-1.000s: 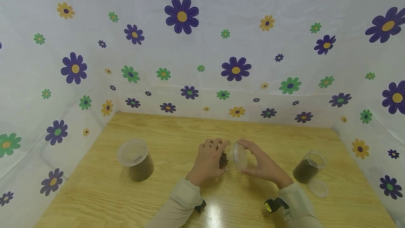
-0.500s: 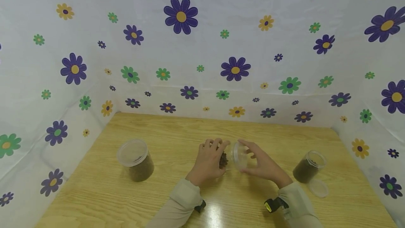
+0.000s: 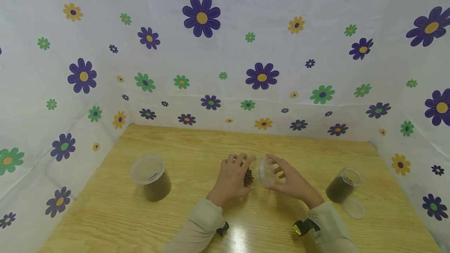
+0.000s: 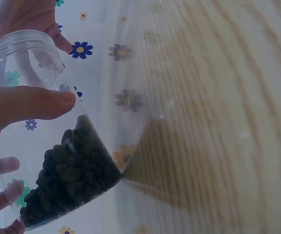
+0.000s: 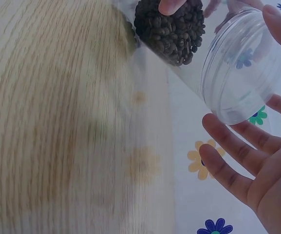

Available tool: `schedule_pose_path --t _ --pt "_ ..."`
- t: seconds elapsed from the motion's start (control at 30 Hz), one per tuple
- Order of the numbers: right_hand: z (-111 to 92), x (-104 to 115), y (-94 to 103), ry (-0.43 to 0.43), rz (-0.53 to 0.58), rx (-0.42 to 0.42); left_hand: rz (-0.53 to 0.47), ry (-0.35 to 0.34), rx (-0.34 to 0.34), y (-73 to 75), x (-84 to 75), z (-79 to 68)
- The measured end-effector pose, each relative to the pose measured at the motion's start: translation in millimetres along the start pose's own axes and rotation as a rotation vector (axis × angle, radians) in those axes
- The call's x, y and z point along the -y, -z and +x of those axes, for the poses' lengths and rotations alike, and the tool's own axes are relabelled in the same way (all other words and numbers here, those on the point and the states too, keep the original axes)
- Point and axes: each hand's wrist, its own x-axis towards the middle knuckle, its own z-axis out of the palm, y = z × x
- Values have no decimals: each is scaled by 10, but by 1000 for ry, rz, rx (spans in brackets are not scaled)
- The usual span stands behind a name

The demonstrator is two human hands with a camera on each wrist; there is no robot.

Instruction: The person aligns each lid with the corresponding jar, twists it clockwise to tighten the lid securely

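Note:
A clear jar (image 3: 255,182) part-filled with coffee beans (image 4: 72,170) lies tilted on its side between the two hands, ridged top toward the right. My left hand (image 3: 230,179) grips the jar's body from the left, its thumb laid along the wall in the left wrist view. At the other end, my right hand (image 3: 291,180) holds the clear lid (image 5: 245,73) between thumb and index finger. In the right wrist view its other fingers are spread below the lid. The beans have slid to the bottom end of the jar.
A lidded jar with dark contents (image 3: 154,184) stands at the left of the wooden table (image 3: 197,147). To the right is an uncovered jar of dark contents (image 3: 339,188), with a loose clear lid (image 3: 354,209) beside it. Flower-printed cloth (image 3: 232,50) encloses the back and sides.
The right hand's fingers have shifted around the lid, the thumb moving slightly left. The left hand and the jar keep their place.

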Motion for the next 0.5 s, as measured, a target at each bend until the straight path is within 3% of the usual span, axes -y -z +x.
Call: schedule_pose_path --t 0.33,0.5 --pt "17 27 -18 -50 -15 6 0 6 3 22 2 0" --pt "5 44 -4 -12 17 -13 -7 8 1 23 8 -3"
